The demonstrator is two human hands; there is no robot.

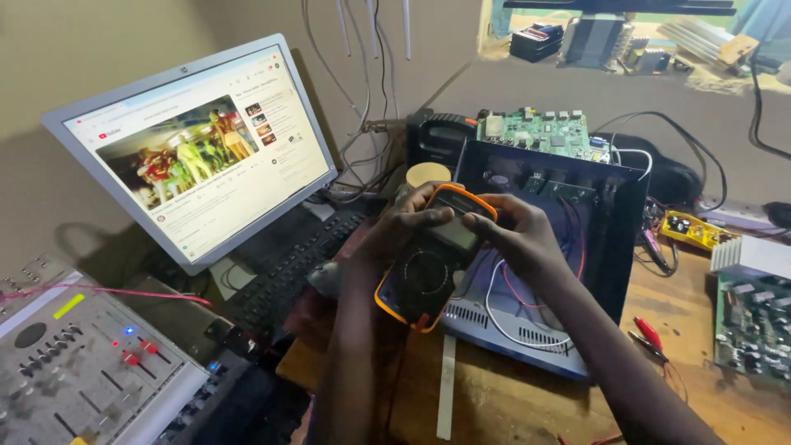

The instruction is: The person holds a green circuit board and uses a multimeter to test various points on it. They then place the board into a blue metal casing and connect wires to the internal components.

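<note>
Near left: grey audio mixer with sliders and red knobs (82, 363). Behind it, silver-framed flat monitor (198, 148), screen lit, black keyboard (288, 268) just right of it. Centre: black handheld multimeter in orange rubber casing (432, 259), tilted, held up over the wooden bench (527, 400). Left hand (404, 227) clasps its upper left edge; right hand (519, 239) grips the top right, thumb on the display. Behind: open dark metal chassis (610, 214), green circuit board (535, 132) on top. Far right: finned heatsink board (754, 317).

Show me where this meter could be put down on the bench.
Bare wood lies in front of the open blue chassis, between the forearms. A smaller patch sits between chassis and heat-sink board, beside red clips. Left is crowded: keyboard, mixer.
</note>
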